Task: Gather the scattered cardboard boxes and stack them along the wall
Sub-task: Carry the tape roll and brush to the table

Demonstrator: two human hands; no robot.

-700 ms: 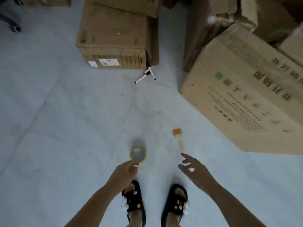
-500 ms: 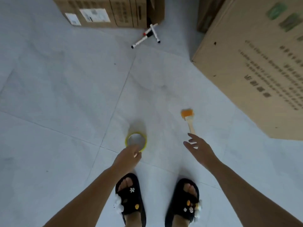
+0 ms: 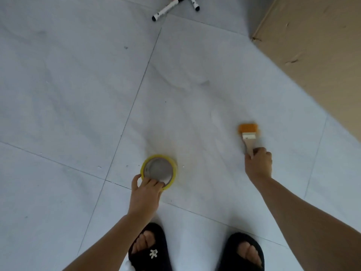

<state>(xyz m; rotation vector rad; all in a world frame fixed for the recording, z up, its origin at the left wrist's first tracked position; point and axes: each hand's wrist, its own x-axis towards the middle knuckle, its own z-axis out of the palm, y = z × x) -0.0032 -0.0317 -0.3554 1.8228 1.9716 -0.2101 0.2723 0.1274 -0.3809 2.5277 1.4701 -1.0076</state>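
Note:
One large cardboard box (image 3: 320, 55) fills the upper right corner, lying on the grey tiled floor. A yellow tape roll (image 3: 159, 162) lies flat on the floor ahead of my feet. My left hand (image 3: 145, 192) grips its near rim, fingers over the edge and into the hole. To the right lies a small brush (image 3: 248, 136) with orange bristles and a wooden handle. My right hand (image 3: 258, 166) is curled round the end of that handle.
Two white marker pens (image 3: 175, 4) lie crossed on the floor at the top edge. My feet in black sandals (image 3: 150, 249) stand at the bottom. Grey tiles spread out to the left.
The view has dropped closer to the floor. My left hand has closed on the tape roll's rim and my right hand has reached the brush and taken its handle.

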